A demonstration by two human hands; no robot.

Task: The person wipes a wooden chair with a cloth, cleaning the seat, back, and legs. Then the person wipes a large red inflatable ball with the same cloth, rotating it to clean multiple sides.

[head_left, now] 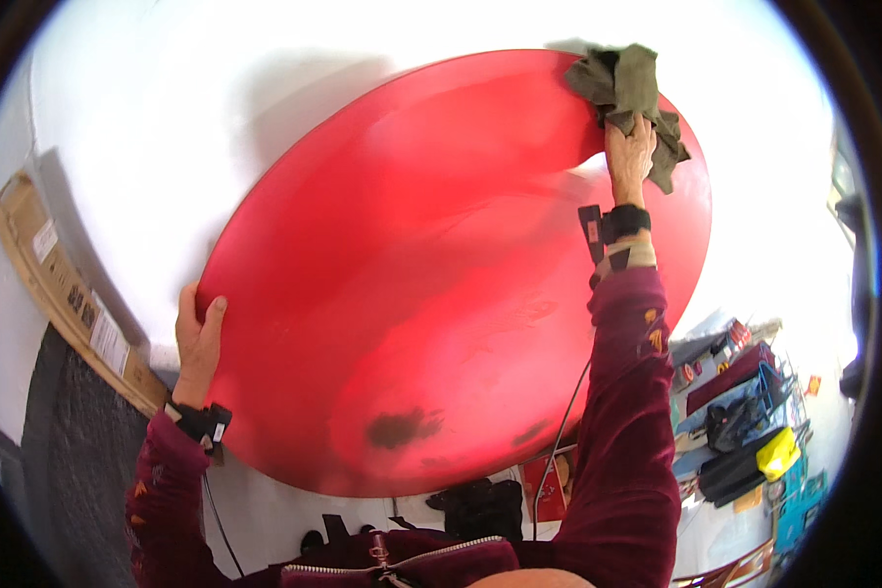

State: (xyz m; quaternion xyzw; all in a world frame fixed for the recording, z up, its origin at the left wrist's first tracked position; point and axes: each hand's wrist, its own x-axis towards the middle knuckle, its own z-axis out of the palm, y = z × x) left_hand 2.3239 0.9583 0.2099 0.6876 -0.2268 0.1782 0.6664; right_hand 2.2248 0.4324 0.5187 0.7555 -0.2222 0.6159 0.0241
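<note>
A large, glossy red round board, like a tabletop (382, 225), fills the middle of the head view, tilted against the white wall. My left hand (198, 338) is closed on its left rim, thumb on the red face and fingers partly hidden behind the edge. At the upper right, my right hand (630, 152) presses a crumpled olive-green cloth (637, 83) on the board near its rim. The cloth hides part of that edge. Dark smudgy patches (402, 428) show on the lower face, and a bright glare lies beside my right wrist.
A long flat cardboard box (78, 294) leans against the wall at the left. Clothes (735, 431), a yellow item (778, 454) and small goods are heaped at the lower right. A dark bundle (480, 505) lies below the board. Thin cables hang by both my arms.
</note>
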